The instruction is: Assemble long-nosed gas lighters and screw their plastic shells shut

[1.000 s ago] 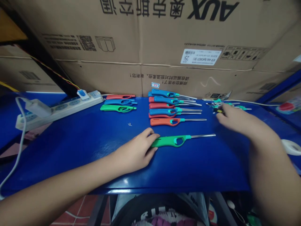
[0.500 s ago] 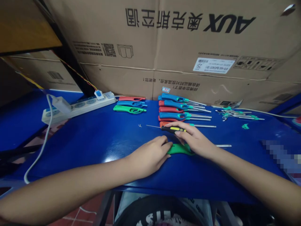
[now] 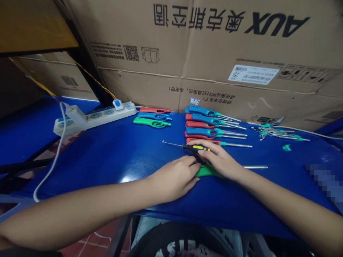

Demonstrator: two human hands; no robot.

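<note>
My right hand (image 3: 218,159) is closed around a screwdriver (image 3: 197,147) with a black and yellow handle. The thin shaft points left, and its tip is at a few tiny screws (image 3: 164,142) on the blue table. Under my right hand lies a green gas lighter (image 3: 207,171), its metal tube sticking out to the right; the hand hides its middle. My left hand (image 3: 178,176) has its fingers closed on the rear end of this lighter, holding it against the table.
Assembled lighters (image 3: 202,132) in blue, red and orange lie stacked behind my hands. Three lighter bodies without tubes (image 3: 152,123) lie back left, near a white power strip (image 3: 96,116). Loose tubes with wires (image 3: 281,134) and a small teal part (image 3: 286,147) lie right. A cardboard box (image 3: 171,53) stands behind.
The screwdriver tip has come left to the tiny screws. My left hand stays on the green lighter. The whole view has shifted slightly.
</note>
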